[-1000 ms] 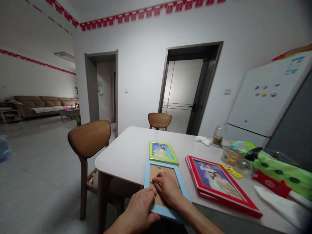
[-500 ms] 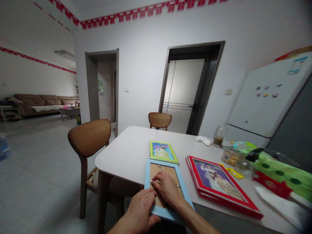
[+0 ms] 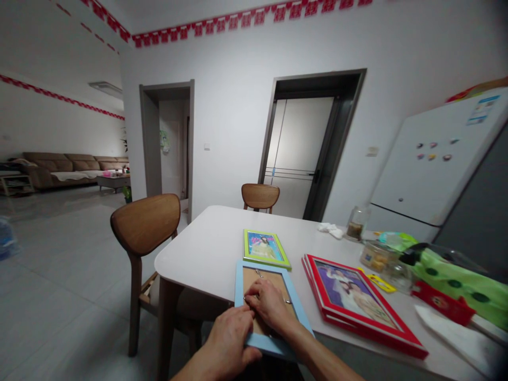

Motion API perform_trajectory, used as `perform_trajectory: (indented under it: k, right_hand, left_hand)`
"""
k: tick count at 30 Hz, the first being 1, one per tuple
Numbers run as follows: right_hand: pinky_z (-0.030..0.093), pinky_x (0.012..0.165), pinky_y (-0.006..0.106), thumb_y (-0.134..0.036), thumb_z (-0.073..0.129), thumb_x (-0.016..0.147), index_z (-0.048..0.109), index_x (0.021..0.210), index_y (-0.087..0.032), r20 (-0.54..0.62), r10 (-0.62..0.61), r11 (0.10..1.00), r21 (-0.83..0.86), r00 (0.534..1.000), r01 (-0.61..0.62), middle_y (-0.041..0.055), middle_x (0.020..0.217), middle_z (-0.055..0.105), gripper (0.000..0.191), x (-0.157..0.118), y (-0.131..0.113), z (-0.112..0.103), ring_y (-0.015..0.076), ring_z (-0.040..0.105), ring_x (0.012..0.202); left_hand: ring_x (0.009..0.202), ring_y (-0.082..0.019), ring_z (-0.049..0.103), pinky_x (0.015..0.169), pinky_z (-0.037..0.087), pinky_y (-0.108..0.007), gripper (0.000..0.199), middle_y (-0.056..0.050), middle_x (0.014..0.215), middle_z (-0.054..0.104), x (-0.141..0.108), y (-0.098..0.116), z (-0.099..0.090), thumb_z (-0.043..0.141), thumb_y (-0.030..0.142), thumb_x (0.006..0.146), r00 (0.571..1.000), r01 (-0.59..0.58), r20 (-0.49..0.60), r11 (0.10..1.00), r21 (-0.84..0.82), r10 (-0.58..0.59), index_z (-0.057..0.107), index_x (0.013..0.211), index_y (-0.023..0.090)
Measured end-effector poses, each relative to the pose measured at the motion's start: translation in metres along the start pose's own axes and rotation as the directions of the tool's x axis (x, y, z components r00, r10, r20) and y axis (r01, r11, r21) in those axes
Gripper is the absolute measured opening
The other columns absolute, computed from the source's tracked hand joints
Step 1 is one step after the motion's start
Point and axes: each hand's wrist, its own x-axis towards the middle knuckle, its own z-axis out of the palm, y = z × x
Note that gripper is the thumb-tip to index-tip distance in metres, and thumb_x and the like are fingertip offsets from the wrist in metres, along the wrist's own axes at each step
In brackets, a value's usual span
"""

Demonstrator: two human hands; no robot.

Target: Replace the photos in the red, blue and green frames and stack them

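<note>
A light blue picture frame [image 3: 238, 286] lies face down at the table's near edge, its brown backing board [image 3: 249, 276] showing. Small metal clips hold the board: one metal clip [image 3: 259, 273] at the top, another metal clip [image 3: 288, 301] at the right. My left hand [image 3: 232, 336] grips the frame's lower left side, fingers along the edge and thumb near the lower corner. Over the board, my right hand [image 3: 266, 302] is closed, its fingertips pressed on a small metal clip at the left inner edge, mostly hidden by the fingers.
Beyond the blue frame lies a green picture frame [image 3: 286, 260]. Red picture frames [image 3: 329, 309] are stacked at the right. Farther right are a glass jar [image 3: 356, 225], a food tub [image 3: 375, 255] and a green bag [image 3: 456, 275]. Wooden chairs [image 3: 146, 222] stand around the white table [image 3: 198, 248].
My right fingertips have shifted very slightly down along the frame's left inner edge. My left hand keeps its grip, and the frame has barely moved.
</note>
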Motion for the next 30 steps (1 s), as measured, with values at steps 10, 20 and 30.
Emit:
perform_trajectory:
  k: [10, 20, 30]
  right_hand:
    - [0.035, 0.057, 0.025, -0.030, 0.046, 0.069, 0.064, 0.068, -0.018, -0.110, 0.314, 0.945, -0.054, 0.943, -0.321, 0.0059, 0.071, 0.065, 0.021, 0.042, 0.047, -0.003, 0.0166, 0.057, 0.068]
    - [0.033, 0.054, 0.025, -0.029, 0.052, 0.065, 0.060, 0.064, -0.018, -0.117, 0.400, 0.905, -0.106, 0.909, -0.411, 0.0074, 0.068, 0.064, 0.014, 0.051, 0.050, 0.002, 0.0179, 0.057, 0.067]
    - [0.038, 0.056, 0.023, -0.028, 0.044, 0.071, 0.060, 0.064, -0.016, -0.139, 0.341, 0.936, 0.140, 0.930, -0.323, 0.0049, 0.066, 0.064, 0.022, 0.044, 0.059, -0.021, 0.0146, 0.057, 0.062]
  left_hand:
    - [0.111, -0.020, 0.040, 0.097, 0.028, -0.028, 0.061, -0.011, 0.117, 0.050, -0.008, -0.002, 0.003, 0.071, 0.024, 0.056, 0.996, 0.008, 0.089, 1.000, -0.020, -0.006, 0.047, 0.110, 0.011]
    - [0.111, -0.022, 0.041, 0.096, 0.030, -0.031, 0.063, -0.012, 0.120, 0.048, -0.007, 0.002, 0.001, 0.071, 0.024, 0.055, 0.995, 0.038, 0.092, 0.999, -0.020, -0.036, 0.046, 0.111, 0.012]
    - [0.120, -0.026, 0.026, 0.101, 0.016, -0.043, 0.054, -0.014, 0.129, 0.035, 0.009, 0.010, 0.019, 0.067, 0.028, 0.059, 0.982, -0.013, 0.188, 0.996, 0.090, -0.004, 0.048, 0.107, 0.012]
